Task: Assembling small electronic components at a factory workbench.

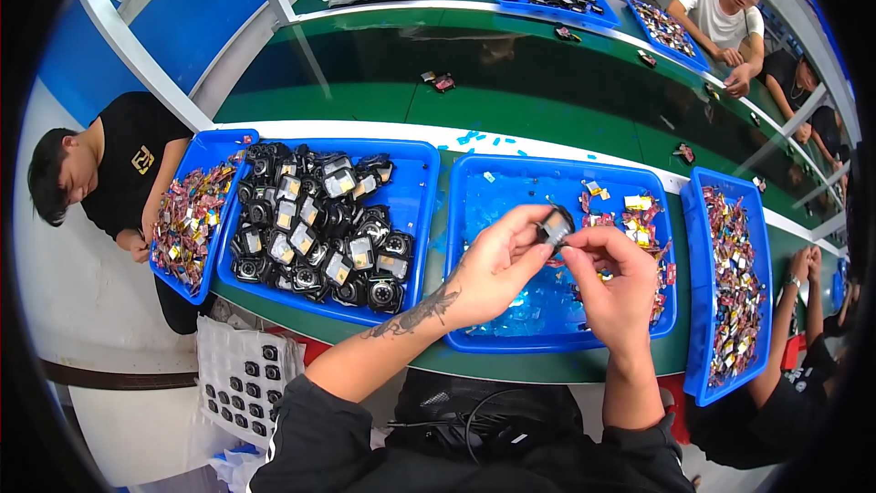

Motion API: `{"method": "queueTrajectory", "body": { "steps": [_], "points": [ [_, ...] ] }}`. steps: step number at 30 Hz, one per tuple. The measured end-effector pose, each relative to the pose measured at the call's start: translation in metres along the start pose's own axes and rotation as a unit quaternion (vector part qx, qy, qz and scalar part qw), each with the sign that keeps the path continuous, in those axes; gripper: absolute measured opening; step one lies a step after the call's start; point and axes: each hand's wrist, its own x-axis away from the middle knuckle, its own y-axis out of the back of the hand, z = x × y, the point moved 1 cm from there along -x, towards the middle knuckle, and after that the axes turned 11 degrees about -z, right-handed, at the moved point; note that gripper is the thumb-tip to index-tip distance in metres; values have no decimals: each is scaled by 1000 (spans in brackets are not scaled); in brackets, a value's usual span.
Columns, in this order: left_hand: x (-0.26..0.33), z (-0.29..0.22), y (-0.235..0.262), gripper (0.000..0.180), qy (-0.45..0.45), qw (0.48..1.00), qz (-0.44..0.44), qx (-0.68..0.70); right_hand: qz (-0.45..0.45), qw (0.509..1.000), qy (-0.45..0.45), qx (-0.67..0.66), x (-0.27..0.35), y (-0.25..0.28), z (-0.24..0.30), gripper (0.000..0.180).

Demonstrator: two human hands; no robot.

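The left hand (497,269) pinches 1 black device (554,223). The right hand (618,288) pinches its edge above a blue tray (511,344).

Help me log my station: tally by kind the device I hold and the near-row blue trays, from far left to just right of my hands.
Device: 1
Wide trays: 2
Narrow trays: 2
Total: 5

Blk part (555,225) in L hand (500,267)
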Motion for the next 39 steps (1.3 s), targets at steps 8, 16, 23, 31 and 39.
{"method": "queueTrajectory", "body": {
  "steps": [8, 16, 23, 31, 39],
  "points": [
    [3, -4, -4, 43, 11, 1000, -4, -26, 7, 1000, -13, 20, -6, 0, 5, 8],
    [2, 0, -3, 44, 13, 1000, 14, -21, -10, 1000, -6, 21, -6, 0, 4, 7],
    [2, 2, -2, 44, 18, 1000, 6, -11, -5, 999, -20, 26, -6, -1, 5, 8],
    [3, 5, -2, 44, 16, 1000, 7, -15, -13, 999, -4, 30, -7, -1, 3, 7],
    [4, -3, 0, 43, 18, 998, 47, -26, -70, 990, 53, 114, -2, 0, 6, 24]
  ]
}}
